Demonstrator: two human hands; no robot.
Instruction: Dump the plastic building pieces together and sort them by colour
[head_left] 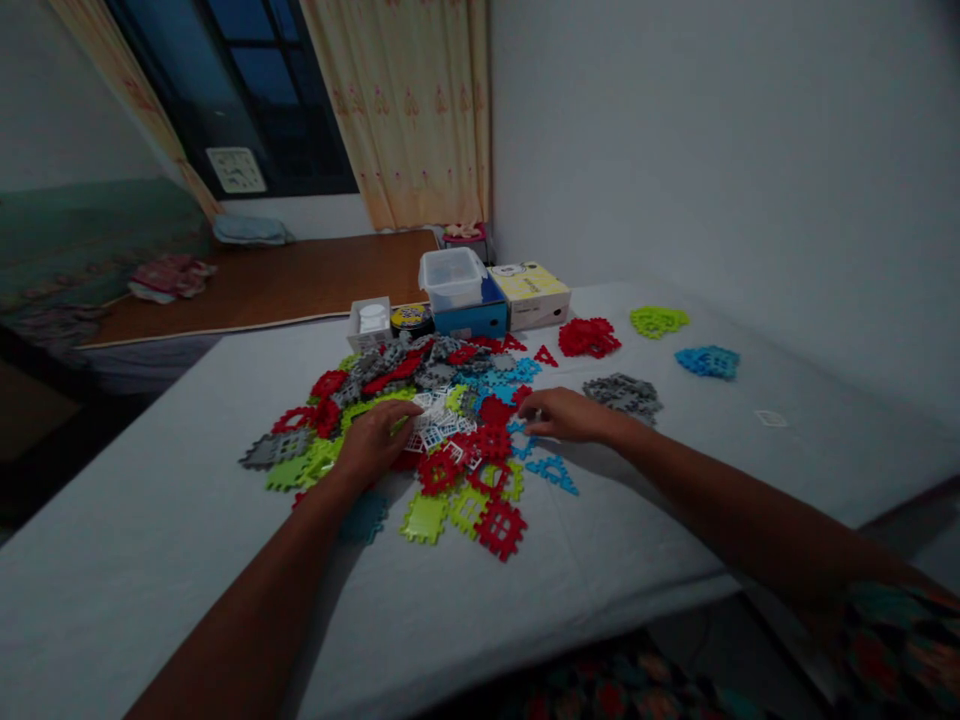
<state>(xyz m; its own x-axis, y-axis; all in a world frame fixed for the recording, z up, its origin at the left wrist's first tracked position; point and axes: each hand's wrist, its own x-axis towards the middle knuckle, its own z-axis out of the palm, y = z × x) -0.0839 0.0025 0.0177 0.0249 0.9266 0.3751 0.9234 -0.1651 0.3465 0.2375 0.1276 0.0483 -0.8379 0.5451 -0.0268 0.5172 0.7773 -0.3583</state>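
Observation:
A heap of flat, notched plastic building pieces in red, green, grey and blue spreads over the white-covered table. My left hand point(375, 438) rests on the heap's left side, thumb and fingers apart and curved beside small white lattice pieces point(436, 424). At the right edge of the heap, my right hand point(559, 414) reaches in with its fingers bent and a gap before the thumb. Its fingertips are close to a blue piece point(519, 442) and a red piece point(496, 411). A blue triangular piece point(553, 472) lies just below. Nothing plainly held shows in either hand.
Sorted piles lie to the right: red point(589, 337), green point(658, 321), blue point(707, 361) and grey point(624, 396). One white frame piece point(771, 418) lies apart. Behind the heap stand a clear plastic tub point(452, 277), a yellow box point(531, 294) and a small white box point(370, 322).

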